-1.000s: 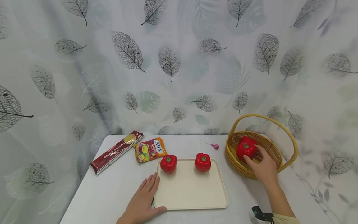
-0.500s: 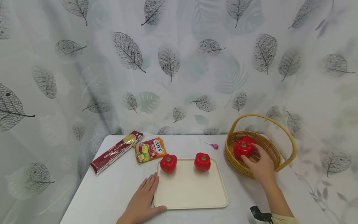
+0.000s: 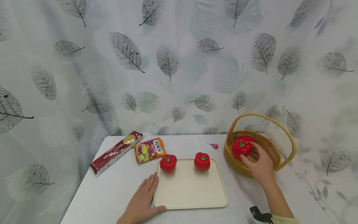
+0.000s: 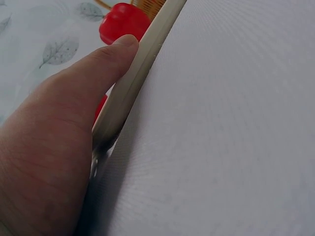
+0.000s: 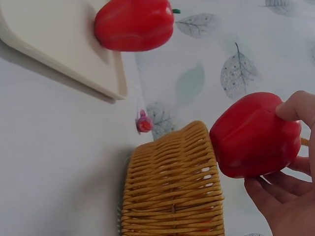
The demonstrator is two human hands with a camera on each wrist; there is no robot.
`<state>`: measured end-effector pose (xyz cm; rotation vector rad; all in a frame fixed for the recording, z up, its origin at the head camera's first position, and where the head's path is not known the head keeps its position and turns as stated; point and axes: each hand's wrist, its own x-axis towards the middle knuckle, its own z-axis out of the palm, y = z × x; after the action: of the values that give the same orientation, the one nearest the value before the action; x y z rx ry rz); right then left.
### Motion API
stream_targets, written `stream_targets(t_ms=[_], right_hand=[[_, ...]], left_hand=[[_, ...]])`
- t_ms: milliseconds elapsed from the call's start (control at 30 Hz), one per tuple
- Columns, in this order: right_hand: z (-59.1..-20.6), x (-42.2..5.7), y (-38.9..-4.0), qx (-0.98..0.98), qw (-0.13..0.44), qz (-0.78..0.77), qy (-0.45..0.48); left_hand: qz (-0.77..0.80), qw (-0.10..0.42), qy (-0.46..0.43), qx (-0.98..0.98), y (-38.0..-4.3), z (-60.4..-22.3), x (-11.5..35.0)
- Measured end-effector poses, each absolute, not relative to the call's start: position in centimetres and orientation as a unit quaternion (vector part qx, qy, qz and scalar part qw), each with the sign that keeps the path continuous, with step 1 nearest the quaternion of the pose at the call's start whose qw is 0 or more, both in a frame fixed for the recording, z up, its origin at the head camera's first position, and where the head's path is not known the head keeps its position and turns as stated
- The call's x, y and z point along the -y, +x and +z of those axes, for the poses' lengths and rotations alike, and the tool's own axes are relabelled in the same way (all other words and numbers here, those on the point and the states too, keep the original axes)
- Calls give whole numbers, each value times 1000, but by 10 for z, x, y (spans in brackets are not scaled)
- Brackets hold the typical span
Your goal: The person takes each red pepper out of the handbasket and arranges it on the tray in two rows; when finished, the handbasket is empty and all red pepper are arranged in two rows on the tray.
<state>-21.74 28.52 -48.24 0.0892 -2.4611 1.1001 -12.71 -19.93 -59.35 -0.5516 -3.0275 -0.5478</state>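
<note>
My right hand grips a red bell pepper between thumb and fingers. In the right wrist view that pepper is at the rim of the wicker basket. Behind it in the head view, part of another red bell pepper shows inside the basket. My left hand rests at the near left corner of a cream tray, fingers straight along its side; in the left wrist view the thumb touches the tray rim. Two red bell peppers stand on the tray, one far left, one far right.
A wrapped lollipop lies between tray and basket, towards the back. Left of the tray are an orange candy bag and a long dark red pasta packet. The basket's tall handle arches above it. A leaf-patterned curtain hangs behind the table.
My right hand has shifted slightly left with the held bell pepper, towards the basket's left rim. The left hand and the tray stay where they were.
</note>
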Motion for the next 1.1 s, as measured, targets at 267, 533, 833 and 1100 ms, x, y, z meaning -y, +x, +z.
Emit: stream_targets(t_ms=[267, 533, 833, 1100], right_hand=[[-471, -268, -203, 894, 210, 394, 32], [-464, -248, -191, 880, 221, 417, 60], [-466, -230, -182, 872, 199, 440, 78], [-470, -212, -175, 862, 192, 457, 105]], left_hand=[[-183, 7, -175, 967, -127, -596, 200], [-182, -8, -168, 969, -128, -598, 200], [-184, 22, -170, 968, -128, -600, 201], [-189, 28, -173, 966, -127, -599, 200]])
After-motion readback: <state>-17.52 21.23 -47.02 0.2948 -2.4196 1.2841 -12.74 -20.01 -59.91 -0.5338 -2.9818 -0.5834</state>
